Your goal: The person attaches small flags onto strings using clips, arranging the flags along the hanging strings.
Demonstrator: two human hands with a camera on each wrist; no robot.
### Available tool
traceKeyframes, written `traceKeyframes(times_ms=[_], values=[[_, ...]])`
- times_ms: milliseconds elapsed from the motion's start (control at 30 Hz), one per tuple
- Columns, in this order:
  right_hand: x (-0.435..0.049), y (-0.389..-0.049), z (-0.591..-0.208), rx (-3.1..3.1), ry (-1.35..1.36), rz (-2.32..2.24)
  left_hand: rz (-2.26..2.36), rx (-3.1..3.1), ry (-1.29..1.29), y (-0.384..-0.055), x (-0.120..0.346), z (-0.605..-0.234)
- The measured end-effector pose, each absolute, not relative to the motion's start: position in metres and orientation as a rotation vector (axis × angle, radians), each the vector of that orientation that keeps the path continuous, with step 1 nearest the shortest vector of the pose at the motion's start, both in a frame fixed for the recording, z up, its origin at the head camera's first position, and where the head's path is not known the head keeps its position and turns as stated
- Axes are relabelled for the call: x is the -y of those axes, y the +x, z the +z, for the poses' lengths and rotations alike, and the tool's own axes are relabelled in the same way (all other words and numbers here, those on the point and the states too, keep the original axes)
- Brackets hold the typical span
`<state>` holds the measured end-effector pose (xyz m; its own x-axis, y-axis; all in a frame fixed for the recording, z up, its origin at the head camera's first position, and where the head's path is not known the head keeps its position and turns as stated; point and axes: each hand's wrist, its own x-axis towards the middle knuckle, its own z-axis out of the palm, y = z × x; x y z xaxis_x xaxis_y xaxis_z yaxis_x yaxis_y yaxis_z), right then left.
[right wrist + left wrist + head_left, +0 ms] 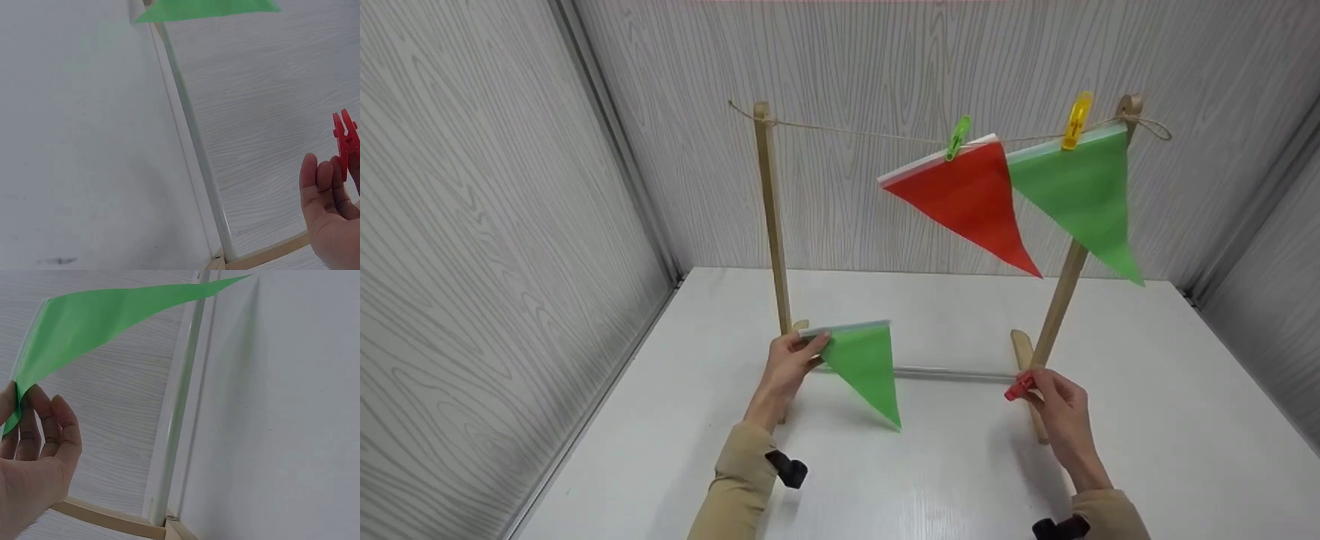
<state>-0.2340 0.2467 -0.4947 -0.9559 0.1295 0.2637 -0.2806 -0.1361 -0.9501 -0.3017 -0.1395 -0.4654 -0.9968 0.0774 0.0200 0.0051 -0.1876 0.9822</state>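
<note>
By its white-edged top corner, a green triangular flag is pinched between the thumb and fingers of my left hand. The flag's tip hangs down to the right; in the left wrist view the same green flag stretches away from the hand. My right hand pinches a small red clothespin near the right post's foot. The red clothespin shows clearly in the right wrist view. Above, a red flag hangs from a string under a green clothespin. Beside it hangs another green flag under a yellow clothespin.
The string runs between a left wooden post and a right wooden post, both on the white table. A thin rod joins the posts low down. Grey wood-grain panels stand behind and at both sides.
</note>
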Motion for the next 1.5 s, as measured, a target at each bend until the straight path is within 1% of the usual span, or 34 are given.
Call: traceKeyframes(times_ms=[200,400,567,833,1067,1300,1500], values=[[-0.235,-0.236,-0.486,1.749,0.243,2.202,2.414,-1.984,0.096,-0.302,0.143,-0.45],[-0.229,-0.237,-0.48,1.621,0.409,2.233,2.47,-1.999,0.202,-0.302,0.147,-0.436],[-0.226,-0.237,-0.474,1.608,0.41,2.261,2.509,-2.011,0.241,-0.301,0.148,-0.426],[-0.222,-0.238,-0.463,1.602,0.417,2.311,2.662,-1.958,0.2,-0.301,0.148,-0.412],[-0.211,-0.243,-0.441,1.528,0.593,2.341,2.776,-1.921,0.197,-0.303,0.147,-0.396],[-0.194,-0.247,-0.413,1.567,0.587,2.203,2.832,-1.937,0.189,-0.305,0.144,-0.377],[-0.178,-0.248,-0.393,1.578,0.687,2.117,2.906,-1.924,0.205,-0.305,0.143,-0.361]])
